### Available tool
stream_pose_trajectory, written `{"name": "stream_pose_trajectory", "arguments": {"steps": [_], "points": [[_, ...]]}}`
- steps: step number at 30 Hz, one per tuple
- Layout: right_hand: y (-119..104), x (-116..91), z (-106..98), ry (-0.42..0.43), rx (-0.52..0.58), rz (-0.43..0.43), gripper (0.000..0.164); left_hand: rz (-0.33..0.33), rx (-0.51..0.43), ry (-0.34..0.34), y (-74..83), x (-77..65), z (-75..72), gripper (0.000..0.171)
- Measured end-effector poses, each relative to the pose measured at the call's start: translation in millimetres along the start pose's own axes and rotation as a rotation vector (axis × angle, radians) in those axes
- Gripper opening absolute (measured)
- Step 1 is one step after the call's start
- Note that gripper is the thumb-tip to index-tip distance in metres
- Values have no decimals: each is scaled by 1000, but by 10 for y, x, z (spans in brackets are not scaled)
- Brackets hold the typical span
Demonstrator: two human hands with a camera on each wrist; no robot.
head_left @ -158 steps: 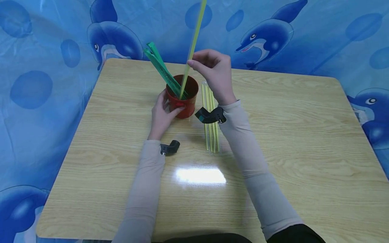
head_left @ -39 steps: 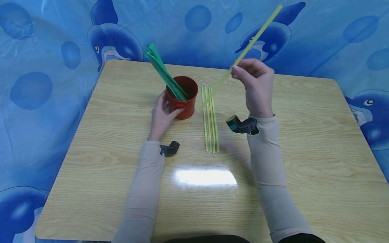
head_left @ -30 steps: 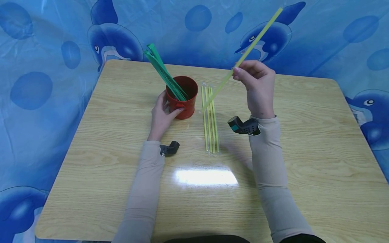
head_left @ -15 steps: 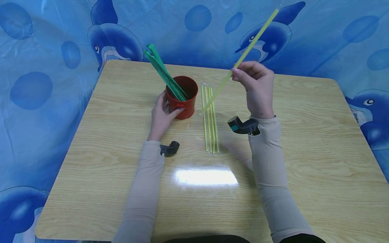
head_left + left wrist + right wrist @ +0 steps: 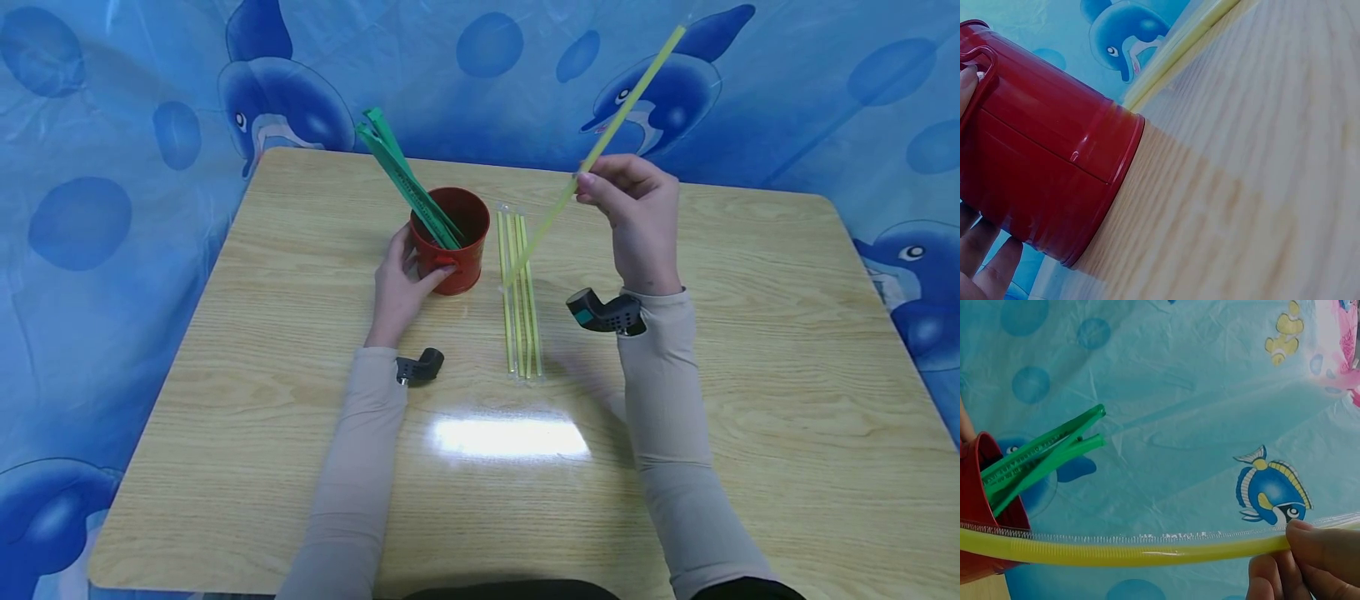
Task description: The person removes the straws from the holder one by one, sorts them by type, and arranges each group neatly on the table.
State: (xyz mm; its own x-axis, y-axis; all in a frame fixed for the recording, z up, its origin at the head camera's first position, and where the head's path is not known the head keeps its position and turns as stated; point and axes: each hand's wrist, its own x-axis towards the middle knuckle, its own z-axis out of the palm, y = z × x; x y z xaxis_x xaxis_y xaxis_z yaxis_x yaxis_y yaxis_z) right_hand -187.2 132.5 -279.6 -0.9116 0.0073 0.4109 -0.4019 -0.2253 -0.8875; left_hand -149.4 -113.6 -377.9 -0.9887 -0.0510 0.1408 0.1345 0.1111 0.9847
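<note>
The yellow straw [image 5: 606, 138], pinched in the right hand's grip [image 5: 637, 217] over the straw row [image 5: 516, 317], is now out of the red bucket [image 5: 465, 267] the left hand [image 5: 400, 287] holds, leaving only green sticks [image 5: 405, 179] showing.

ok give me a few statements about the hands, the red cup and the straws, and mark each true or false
1. The left hand grips the red cup. True.
2. The green sticks lean in the red cup and stick out above its rim. True.
3. The right hand pinches a green stick. False: it pinches a yellow straw.
4. The red cup lies on its side. False: it stands upright on the table.
5. The yellow straw in the right hand has a clear wrapper. True.
6. The other yellow straws lie left of the red cup. False: they lie to its right.
</note>
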Motion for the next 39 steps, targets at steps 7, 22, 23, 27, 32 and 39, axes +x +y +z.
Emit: {"name": "stream_pose_trajectory", "arguments": {"steps": [7,22,23,27,32,39], "points": [[-39,-8,-45,-3,-6,35,6,0,7,7,11,-3,3,75],[-56,-58,-207,-13,-27,148,8,15,0,6,20,-11,1,75],[-51,-63,-219,-21,-34,153,9,12,2,5,23,-13,1,75],[-24,-84,-267,-70,-83,183,10,7,18,3,31,-14,0,74],[20,-107,-326,-145,-177,259,9,15,26,3,35,-12,0,73],[104,-129,-392,-182,-236,343,8,3,27,2,30,-7,-5,73]]}}
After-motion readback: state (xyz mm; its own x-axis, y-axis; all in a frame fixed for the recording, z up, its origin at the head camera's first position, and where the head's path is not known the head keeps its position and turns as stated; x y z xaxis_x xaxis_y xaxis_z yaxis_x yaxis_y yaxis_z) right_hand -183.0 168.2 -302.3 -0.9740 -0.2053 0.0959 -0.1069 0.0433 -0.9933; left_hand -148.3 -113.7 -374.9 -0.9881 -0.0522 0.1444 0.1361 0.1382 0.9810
